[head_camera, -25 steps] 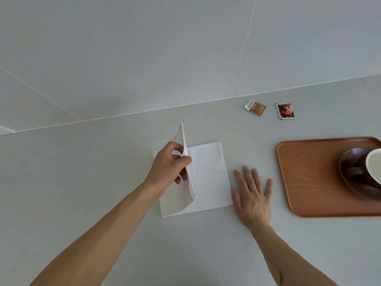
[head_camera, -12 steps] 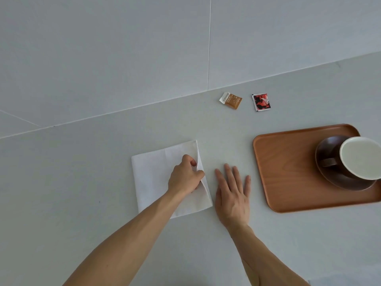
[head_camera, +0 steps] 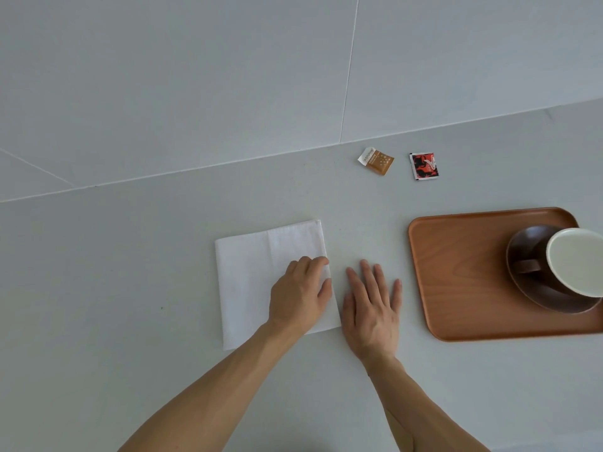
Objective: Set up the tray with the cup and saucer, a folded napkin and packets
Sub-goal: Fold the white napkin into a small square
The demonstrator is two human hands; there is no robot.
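A white napkin (head_camera: 251, 275), folded flat, lies on the grey counter. My left hand (head_camera: 298, 296) rests on its right part, fingers and thumb curled around the right edge. Just to the right of the napkin, my right hand (head_camera: 372, 305) lies flat on the counter with fingers spread, holding nothing. A wooden tray (head_camera: 456, 272) sits at the right with a dark brown saucer (head_camera: 535, 288) and a cup (head_camera: 577, 265), brown outside and white inside, on its right half. A brown packet (head_camera: 376, 160) and a red-and-black packet (head_camera: 424, 166) lie near the wall.
The grey counter (head_camera: 130, 288) meets a pale tiled wall (head_camera: 228, 76) at the back. The tray's right end and the cup run out of view at the right edge.
My left hand swung the napkin's raised left flap over to the right and laid it flat, so the napkin now lies folded. The right hand stayed flat beside it. The view shifted.
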